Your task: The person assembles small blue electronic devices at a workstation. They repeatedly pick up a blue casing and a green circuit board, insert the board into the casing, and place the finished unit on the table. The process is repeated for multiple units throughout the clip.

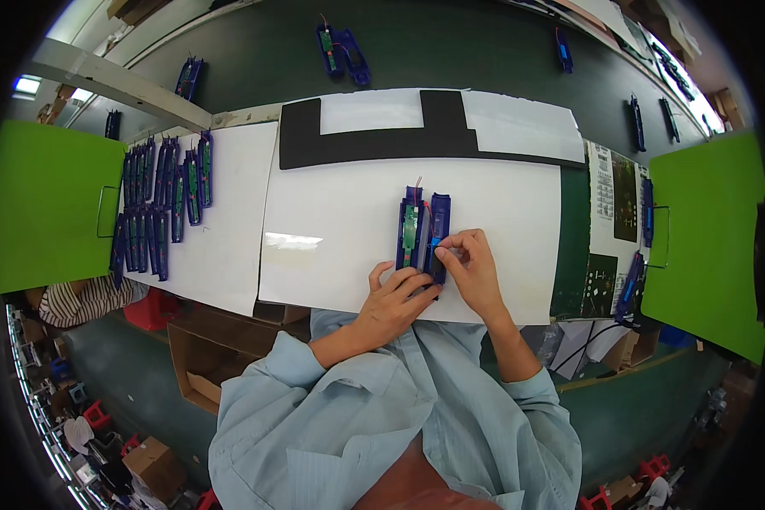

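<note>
Left half and right half sit mid-desk. My left fingers curl at their near ends; right fingers at blue piece, grip unclear. Sideways tug could strain red wire.

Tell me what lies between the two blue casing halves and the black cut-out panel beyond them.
The head view shows only white sheet there, with a thin reddish wire from the left casing half poking over it.

Bright green panels flank a white-topped worktable above a dark green floor.
</note>
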Demonstrator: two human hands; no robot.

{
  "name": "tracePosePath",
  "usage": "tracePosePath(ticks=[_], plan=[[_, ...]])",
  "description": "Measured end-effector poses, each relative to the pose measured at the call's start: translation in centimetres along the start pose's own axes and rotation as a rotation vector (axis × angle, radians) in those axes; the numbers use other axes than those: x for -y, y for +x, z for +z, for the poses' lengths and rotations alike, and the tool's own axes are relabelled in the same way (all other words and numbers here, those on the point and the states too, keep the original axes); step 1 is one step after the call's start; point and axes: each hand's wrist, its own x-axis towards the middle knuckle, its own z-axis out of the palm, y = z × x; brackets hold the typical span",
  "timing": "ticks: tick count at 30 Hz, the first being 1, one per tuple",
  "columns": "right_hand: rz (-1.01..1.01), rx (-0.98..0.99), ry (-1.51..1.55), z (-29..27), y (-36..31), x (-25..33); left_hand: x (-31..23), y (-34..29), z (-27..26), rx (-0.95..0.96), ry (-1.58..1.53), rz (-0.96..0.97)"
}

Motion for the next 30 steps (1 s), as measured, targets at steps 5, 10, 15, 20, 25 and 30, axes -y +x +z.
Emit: tracePosePath(ticks=[5,10,15,20,25,30], plan=[[-0.087,-0.064,-0.13,0.7,-0.4,0.9,0.2,-0.5,0.4,-0.013,0.017,0.016],[-0.161,-0.068,-0.278,0.6,-0.4,1.3,0.0,-0.2,0.1,-0.006,-0.001,-0.004],[-0.145,-0.1,-0.365,-0.8,1.3,3.6,0.0,0.1,-0.5,0.054,0.064,0.006],[-0.382,-0.1,-0.42,0.5,4.3,2.2,0.2,0.8,-1.0,0.057,0.016,0.014],[-0.359,-0.089,-0.357,1.5,4.7,1.7,2.8,4.7,-2.5,-0.123,0.008,-0.084],[-0.326,-0.086,-0.286,1.5,3.6,2.4,5.0,8.9,-3.1,-0.19,0.133,-0.065]])
